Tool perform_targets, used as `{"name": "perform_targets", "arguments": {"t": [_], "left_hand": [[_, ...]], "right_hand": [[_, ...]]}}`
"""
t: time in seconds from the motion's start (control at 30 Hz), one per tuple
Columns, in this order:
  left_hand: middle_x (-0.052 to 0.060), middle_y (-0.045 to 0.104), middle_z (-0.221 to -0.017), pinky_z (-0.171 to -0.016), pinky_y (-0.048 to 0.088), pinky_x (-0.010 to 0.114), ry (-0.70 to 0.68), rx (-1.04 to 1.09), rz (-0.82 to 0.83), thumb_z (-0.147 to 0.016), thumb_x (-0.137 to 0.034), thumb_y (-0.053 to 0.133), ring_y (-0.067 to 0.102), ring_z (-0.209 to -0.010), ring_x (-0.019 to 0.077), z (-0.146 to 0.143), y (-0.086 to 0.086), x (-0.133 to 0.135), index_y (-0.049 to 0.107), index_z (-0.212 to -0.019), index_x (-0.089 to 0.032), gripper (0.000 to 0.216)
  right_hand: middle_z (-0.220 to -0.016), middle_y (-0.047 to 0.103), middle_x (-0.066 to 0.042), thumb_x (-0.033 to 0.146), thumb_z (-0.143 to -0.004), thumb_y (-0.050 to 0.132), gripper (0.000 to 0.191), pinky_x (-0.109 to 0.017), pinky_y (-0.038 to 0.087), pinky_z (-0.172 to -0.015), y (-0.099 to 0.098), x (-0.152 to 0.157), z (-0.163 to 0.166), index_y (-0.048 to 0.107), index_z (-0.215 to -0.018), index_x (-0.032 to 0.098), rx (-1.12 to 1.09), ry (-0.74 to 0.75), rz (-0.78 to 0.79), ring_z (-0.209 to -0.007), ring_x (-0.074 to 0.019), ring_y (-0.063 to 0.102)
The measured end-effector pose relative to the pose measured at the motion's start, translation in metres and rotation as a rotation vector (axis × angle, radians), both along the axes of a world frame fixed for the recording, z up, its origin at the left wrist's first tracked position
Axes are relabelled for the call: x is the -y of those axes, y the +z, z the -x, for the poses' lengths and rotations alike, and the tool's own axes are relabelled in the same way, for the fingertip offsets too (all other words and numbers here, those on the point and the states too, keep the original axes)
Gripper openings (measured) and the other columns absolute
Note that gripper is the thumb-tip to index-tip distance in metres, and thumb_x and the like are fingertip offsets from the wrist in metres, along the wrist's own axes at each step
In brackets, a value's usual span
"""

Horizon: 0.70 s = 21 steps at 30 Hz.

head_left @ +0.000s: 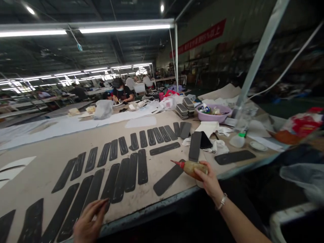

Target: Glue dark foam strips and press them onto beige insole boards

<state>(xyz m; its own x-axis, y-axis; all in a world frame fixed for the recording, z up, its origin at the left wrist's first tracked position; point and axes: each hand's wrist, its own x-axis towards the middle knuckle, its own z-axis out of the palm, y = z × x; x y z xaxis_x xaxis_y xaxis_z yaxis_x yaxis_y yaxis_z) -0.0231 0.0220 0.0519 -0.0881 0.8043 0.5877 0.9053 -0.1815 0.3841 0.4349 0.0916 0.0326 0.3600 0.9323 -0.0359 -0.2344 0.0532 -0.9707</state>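
My right hand (210, 179) is wrapped round a yellowish squeeze bottle (193, 169) with a red nozzle, held on its side above the table and pointing left. Below the bottle lies a dark strip (168, 179), set at a slant. My left hand (91, 217) is at the table's front edge, its thumb and fingers closed at the near end of a black strip (110, 182). Many more black strips lie in two rough rows, several with a wet shine, such as one strip (143, 167) in the nearer row. Another strip (165, 148) lies crosswise.
A dark strip (194, 146) and a phone-like black slab (205, 141) lie by white cloth. Behind are stacked pads (187, 107) and a purple basin (215, 116). A clear green-capped bottle (238, 139) stands right, near a metal post (260, 54). A person (123, 92) works across the table.
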Motion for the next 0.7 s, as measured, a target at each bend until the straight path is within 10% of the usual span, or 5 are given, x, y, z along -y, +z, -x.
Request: {"name": "perform_targets", "arguments": {"t": [0.23,0.7], "left_hand": [[0.007,0.067,-0.088,-0.076,0.054,0.028,-0.499,-0.098,0.187,-0.085,-0.027,0.050,0.065,-0.082,0.0171,-0.148,-0.037,-0.034,0.069,-0.093,-0.023,0.021],[0.007,0.065,-0.087,-0.073,0.053,0.027,-0.496,-0.128,0.213,-0.086,-0.027,0.050,0.063,-0.078,0.0158,-0.161,-0.051,-0.043,0.068,-0.090,-0.020,0.021]], "right_hand": [[-0.100,0.054,-0.005,0.028,-0.074,0.064,0.035,-0.037,0.047,-0.082,-0.009,0.021,0.019,0.047,-0.104,0.022,0.530,0.176,-0.223,-0.090,-0.0207,0.056],[-0.096,0.050,-0.004,0.010,-0.071,0.062,0.036,-0.035,0.045,-0.082,0.003,0.031,0.052,0.050,-0.102,0.023,0.711,0.419,-0.346,-0.093,-0.0196,0.050]]}}
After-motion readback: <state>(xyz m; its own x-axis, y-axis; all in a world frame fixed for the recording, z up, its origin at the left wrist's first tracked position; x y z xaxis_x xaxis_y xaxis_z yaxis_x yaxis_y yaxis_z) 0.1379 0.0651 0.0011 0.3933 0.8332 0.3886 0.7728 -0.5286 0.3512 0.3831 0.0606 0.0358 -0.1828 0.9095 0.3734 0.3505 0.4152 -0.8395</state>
